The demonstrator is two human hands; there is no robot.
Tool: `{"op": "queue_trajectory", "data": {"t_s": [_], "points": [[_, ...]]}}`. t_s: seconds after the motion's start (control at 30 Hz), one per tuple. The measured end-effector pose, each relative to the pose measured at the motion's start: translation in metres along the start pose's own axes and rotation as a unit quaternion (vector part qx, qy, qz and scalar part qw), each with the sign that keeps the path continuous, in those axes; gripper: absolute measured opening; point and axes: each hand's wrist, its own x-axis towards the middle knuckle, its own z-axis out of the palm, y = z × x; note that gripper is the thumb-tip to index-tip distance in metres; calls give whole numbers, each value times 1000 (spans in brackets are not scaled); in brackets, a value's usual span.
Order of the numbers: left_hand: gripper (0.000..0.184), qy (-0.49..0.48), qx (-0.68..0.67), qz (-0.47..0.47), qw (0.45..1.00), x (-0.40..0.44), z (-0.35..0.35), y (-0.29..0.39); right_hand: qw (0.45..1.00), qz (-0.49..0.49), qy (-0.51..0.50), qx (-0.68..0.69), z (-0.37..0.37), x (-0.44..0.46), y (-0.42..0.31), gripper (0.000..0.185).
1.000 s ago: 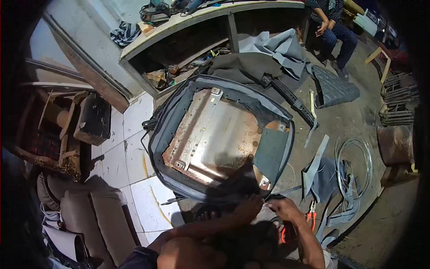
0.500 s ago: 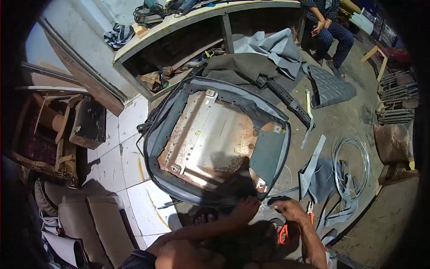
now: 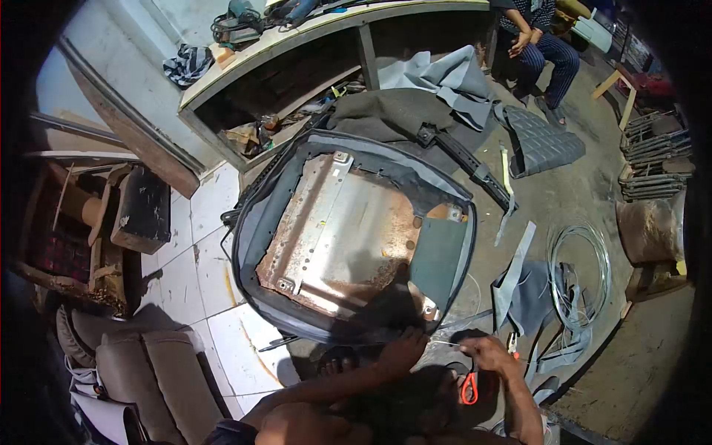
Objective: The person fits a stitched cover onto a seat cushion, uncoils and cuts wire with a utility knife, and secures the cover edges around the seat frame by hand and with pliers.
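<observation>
An upturned car seat cushion (image 3: 404, 222) lies in front of me, its rusty metal pan framed by a dark fabric cover (image 3: 256, 289). My left hand (image 3: 404, 350) is closed at the near rim, its fingers pressed on the cover's edge. To its right, my right hand (image 3: 488, 353) pinches a thin pale strand (image 3: 446, 343) that runs toward the left fingers. Whether it is wire or thread I cannot tell. Red-orange looped handles (image 3: 469, 389) of a tool show just below the right hand. Shadow partly hides the left fingertips.
On the right lie a wire coil (image 3: 578, 278), grey fabric scraps (image 3: 530, 297) and pliers (image 3: 512, 343). A black metal rail (image 3: 471, 167) is behind the cushion. Brown cushions (image 3: 159, 371) stand at left. A seated person (image 3: 538, 52) is near the workbench (image 3: 356, 18).
My right hand has moved slightly right and down, away from the left hand, and more of the pale strand shows between them. The view has shifted slightly.
</observation>
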Motion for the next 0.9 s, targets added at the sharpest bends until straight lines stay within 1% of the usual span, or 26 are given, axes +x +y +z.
{"op": "queue_trajectory", "data": {"t_s": [0.07,0.13,0.17,0.2,0.27,0.3,0.33,0.4,0.43,0.5,0.53,0.6,0.63,0.67,0.73,0.77,0.8,0.87,0.9], "points": [[31,-4,4,0,1000,2,2,-1,998,-38,33,28,21,21,-2,24],[34,-14,11,-2,1000,1,1,-1,997,-42,48,34,33,39,-23,25],[34,-18,-14,-18,1000,0,-3,0,998,-5,-24,-64,23,47,-48,28],[34,-20,-40,-33,998,1,-6,1,998,-4,-21,-60,27,45,-44,28],[36,-25,-31,-25,999,3,-18,5,998,-45,-1,-43,31,45,-34,32],[38,-32,-26,-22,999,2,-21,5,998,-60,1,-10,15,29,-45,35],[38,-31,-25,-21,999,4,-22,3,998,-52,-8,18,4,17,-40,37],[39,-34,-10,-17,999,2,-14,3,994,-36,33,100,-2,-1,-10,37],[39,-34,-14,-20,999,-2,-8,4,994,-33,28,98,1,-5,-3,37],[39,-1,-6,-1,1000,-2,3,-1,995,-13,18,98,5,-5,7,34],[39,-1,-8,3,1000,-1,0,1,996,-9,7,91,14,4,5,32],[37,-36,-27,-37,998,1,-4,2,996,-22,39,77,27,17,-6,31],[37,-38,-27,-38,998,1,-4,2,994,-40,44,91,28,26,-10,27],[37,-27,-21,-32,999,2,-1,-1,994,-41,44,93,22,30,-22,27],[38,-19,-14,-25,999,-1,-1,-1,999,-13,7,33,9,32,-42,24],[37,-28,-17,-31,999,-2,-3,1,997,-69,45,15,16,35,-38,28],[36,-33,-19,-36,999,1,-6,2,996,-69,50,13,18,39,-35,28],[36,-19,-7,-22,1000,1,-10,3,996,-55,18,-63,25,43,-34,27],[36,-8,4,-12,1000,1,-12,5,995,-68,19,-70,29,46,-38,30]]}}
